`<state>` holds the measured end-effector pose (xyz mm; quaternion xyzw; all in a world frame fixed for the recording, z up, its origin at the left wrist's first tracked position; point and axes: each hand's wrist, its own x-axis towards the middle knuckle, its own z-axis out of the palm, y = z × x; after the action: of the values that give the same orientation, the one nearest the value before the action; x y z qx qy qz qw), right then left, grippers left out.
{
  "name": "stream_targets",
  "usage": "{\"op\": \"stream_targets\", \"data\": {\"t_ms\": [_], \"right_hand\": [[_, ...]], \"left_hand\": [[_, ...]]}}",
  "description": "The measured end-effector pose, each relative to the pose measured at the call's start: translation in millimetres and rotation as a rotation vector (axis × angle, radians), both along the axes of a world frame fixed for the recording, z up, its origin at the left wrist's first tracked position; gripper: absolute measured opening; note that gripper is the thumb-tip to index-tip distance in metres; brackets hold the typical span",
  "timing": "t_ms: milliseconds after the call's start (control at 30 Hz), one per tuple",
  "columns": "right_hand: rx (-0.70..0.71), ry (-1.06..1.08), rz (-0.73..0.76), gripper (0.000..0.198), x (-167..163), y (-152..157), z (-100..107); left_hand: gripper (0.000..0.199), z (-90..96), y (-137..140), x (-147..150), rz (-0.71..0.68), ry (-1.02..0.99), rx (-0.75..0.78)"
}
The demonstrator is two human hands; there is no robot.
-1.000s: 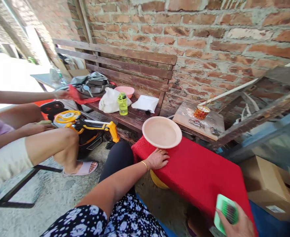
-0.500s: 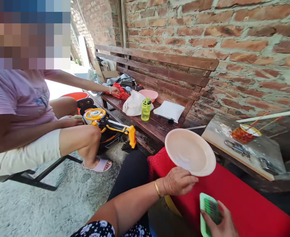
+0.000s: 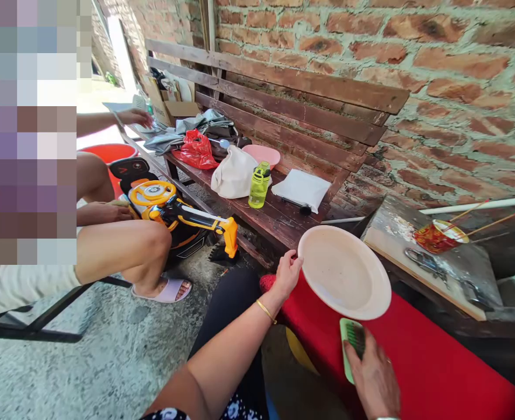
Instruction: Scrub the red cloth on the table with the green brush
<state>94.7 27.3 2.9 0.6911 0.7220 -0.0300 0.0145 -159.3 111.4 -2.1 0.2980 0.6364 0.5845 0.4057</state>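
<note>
A pale, shallow plastic basin (image 3: 345, 271) rests on a red cloth (image 3: 432, 350) at my right side. Its left rim is pinched by my left hand (image 3: 287, 274), which wears a gold bangle at the wrist. Just below the near rim, my right hand (image 3: 373, 370) is closed around a green scrub brush (image 3: 347, 347) with dark green bristles, which face up and to the right. The brush is very close to the basin's edge; whether they touch I cannot tell.
A wooden bench (image 3: 279, 224) carries a green bottle (image 3: 260, 185), white bag (image 3: 233, 174), pink basin (image 3: 264, 156) and red bag (image 3: 196, 150). A yellow toy excavator (image 3: 155, 192) stands near a seated person's leg (image 3: 126, 245). At right, a board (image 3: 384, 239) bears a paper cup (image 3: 439, 236).
My left hand has shifted from the basin's near rim to its left rim. The brush in my right hand has moved up and left. The other person's hand has left the red bag.
</note>
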Motion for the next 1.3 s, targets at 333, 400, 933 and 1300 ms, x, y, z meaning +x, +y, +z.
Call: {"op": "stream_targets", "data": {"t_ms": [333, 400, 933, 1300], "right_hand": [[-0.042, -0.044, 0.123, 0.053, -76, -7, 15], [-0.065, -0.093, 0.087, 0.052, -75, -2, 20], [-0.056, 0.130, -0.038, 0.054, -63, -12, 21], [0.109, 0.271, -0.324, 0.064, 16, 11, 1]], "left_hand": [[0.034, 19.6, -2, 15, -0.027, 0.085, -0.056], [0.034, 17.7, -2, 15, -0.025, 0.070, -0.042], [0.051, 19.1, -3, 14, -0.060, 0.106, -0.046], [0.045, 21.4, -4, 16, -0.057, 0.150, -0.067]]}}
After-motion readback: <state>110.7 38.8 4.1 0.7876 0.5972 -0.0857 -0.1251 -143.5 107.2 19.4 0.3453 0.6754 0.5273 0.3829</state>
